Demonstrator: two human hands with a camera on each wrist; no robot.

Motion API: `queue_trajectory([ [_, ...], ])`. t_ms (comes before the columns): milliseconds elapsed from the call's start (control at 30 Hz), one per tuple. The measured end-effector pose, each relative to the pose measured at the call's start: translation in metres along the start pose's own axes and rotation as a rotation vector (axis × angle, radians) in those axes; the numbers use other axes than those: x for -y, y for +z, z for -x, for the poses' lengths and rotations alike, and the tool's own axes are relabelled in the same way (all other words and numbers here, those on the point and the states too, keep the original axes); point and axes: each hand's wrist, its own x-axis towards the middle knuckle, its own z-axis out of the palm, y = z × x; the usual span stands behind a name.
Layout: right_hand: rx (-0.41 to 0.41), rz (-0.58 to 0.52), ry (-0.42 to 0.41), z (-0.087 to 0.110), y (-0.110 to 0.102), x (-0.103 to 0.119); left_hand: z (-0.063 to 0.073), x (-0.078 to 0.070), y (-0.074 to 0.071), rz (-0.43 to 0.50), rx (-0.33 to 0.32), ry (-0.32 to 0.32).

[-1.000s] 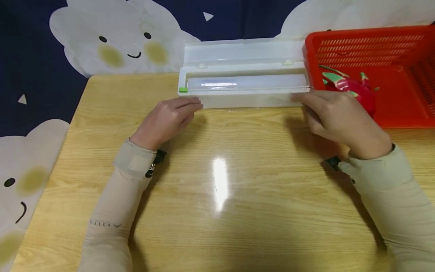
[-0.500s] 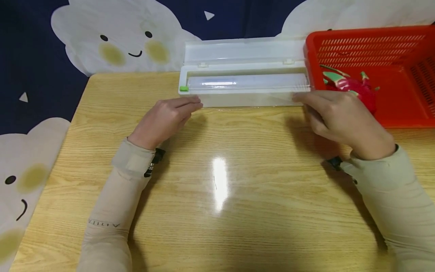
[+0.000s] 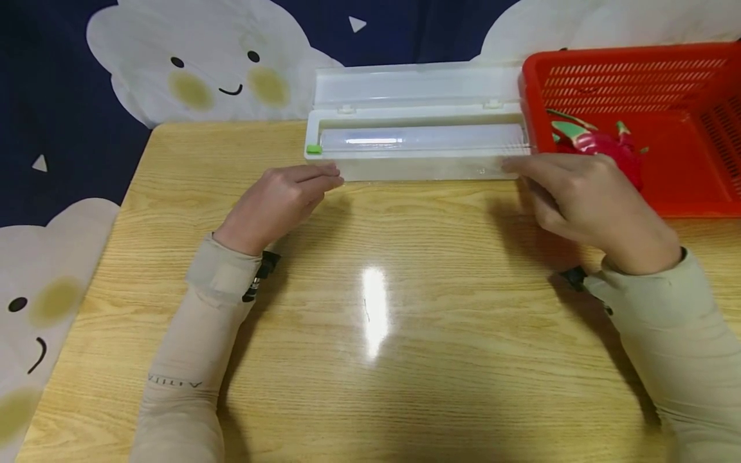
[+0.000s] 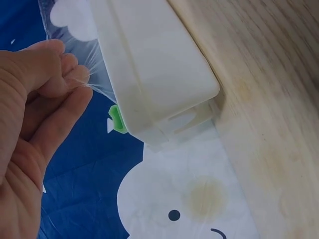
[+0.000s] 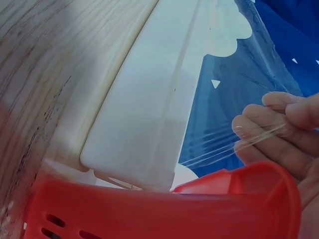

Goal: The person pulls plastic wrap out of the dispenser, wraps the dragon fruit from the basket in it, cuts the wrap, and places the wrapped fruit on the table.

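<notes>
A white cling film dispenser box (image 3: 417, 170) lies along the far side of the table, its lid (image 3: 417, 87) folded back. Inside rests a roll of clear cling film (image 3: 422, 137); a green slider (image 3: 314, 149) sits at the left end. My left hand (image 3: 274, 209) pinches one corner of the drawn-out film sheet (image 4: 84, 52), which puckers at the fingertips. At the box's right end, my right hand (image 3: 596, 199) pinches the other corner between thumb and fingers. Taut creases run through the film (image 5: 224, 109) from that hand back to the box.
A red plastic basket (image 3: 683, 210) stands right beside the box's right end, close to my right hand. In it lies a pink dragon fruit (image 3: 622, 157) with green tips. Behind the table (image 3: 376, 399) is a dark blue cloth (image 3: 405, 32) with clouds.
My right hand has shifted very slightly to the right, and the film's stretch lines at the box's right end show more plainly. The left hand is nearly still.
</notes>
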Motion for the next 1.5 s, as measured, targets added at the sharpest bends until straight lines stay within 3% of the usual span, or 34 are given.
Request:
queue_trajectory([
  [600,0.072,-0.004,0.013,0.001,-0.002,0.004,-0.001,0.000,-0.002,0.056,0.063,-0.021],
  [933,0.074,-0.025,0.015,0.001,-0.007,0.005,0.005,-0.002,-0.005,0.051,0.026,-0.020],
  [1300,0.087,-0.034,-0.005,0.019,-0.001,0.010,0.012,-0.002,0.001,-0.017,0.023,0.094],
  [1500,0.084,-0.025,-0.044,0.016,0.001,0.012,0.017,-0.002,0.001,-0.037,0.034,0.106],
])
